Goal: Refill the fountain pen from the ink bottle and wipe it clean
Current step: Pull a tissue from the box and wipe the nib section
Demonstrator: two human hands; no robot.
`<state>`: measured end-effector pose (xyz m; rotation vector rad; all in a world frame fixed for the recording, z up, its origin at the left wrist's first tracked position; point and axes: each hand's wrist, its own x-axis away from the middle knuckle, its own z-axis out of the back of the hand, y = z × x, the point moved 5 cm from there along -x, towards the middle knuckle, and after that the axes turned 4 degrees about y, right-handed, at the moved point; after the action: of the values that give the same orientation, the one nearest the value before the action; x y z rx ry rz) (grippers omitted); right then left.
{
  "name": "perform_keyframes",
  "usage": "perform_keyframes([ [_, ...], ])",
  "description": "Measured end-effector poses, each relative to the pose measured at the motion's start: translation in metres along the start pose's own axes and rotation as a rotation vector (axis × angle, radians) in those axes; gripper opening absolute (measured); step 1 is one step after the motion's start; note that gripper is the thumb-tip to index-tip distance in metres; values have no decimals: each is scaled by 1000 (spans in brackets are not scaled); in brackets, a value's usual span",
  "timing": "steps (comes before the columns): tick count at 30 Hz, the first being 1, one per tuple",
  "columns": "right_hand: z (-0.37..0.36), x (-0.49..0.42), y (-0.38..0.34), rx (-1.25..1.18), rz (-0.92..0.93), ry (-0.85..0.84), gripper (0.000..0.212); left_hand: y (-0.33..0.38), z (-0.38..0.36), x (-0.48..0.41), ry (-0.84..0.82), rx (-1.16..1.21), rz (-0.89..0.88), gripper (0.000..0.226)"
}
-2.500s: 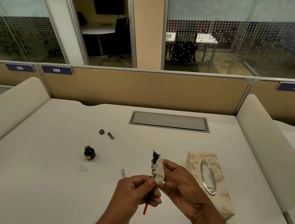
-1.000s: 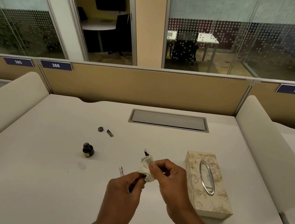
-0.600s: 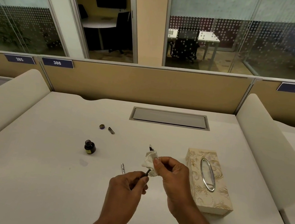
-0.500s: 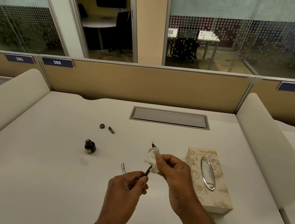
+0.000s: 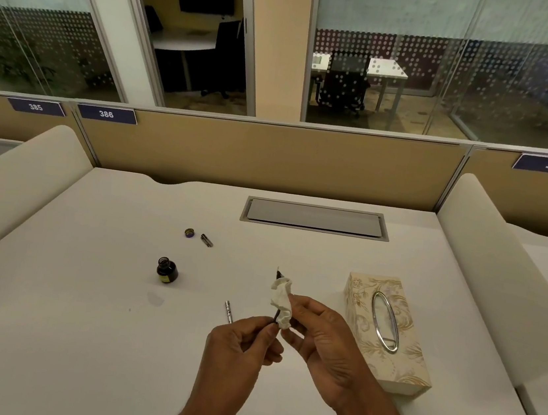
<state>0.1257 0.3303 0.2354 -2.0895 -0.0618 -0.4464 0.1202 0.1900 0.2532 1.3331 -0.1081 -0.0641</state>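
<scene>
Over the white bench, the left hand pinches the fountain pen low; the right hand wraps tissue round it. Light, stiff, probably ink-slick: best gripped gently at the rear.

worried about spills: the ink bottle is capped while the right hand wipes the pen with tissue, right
Not quite. In the head view the ink bottle stands open, its cap lying apart on the desk behind it. The rest holds: the right hand wraps tissue round the pen, which the left hand holds.
</scene>
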Motion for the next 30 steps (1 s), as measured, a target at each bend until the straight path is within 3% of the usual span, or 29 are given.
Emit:
perform_keyframes([
  [10,0,4,-7,45,15,-125,16,-7,-2,2,-248,303,333,21],
  [18,4,3,-5,153,133,7,35,-9,-4,1,-197,207,276,20],
  [24,9,4,1,185,148,90,20,-9,-3,4,-183,165,265,21],
  [30,11,7,5,158,132,136,18,-9,-5,6,-187,149,290,21],
])
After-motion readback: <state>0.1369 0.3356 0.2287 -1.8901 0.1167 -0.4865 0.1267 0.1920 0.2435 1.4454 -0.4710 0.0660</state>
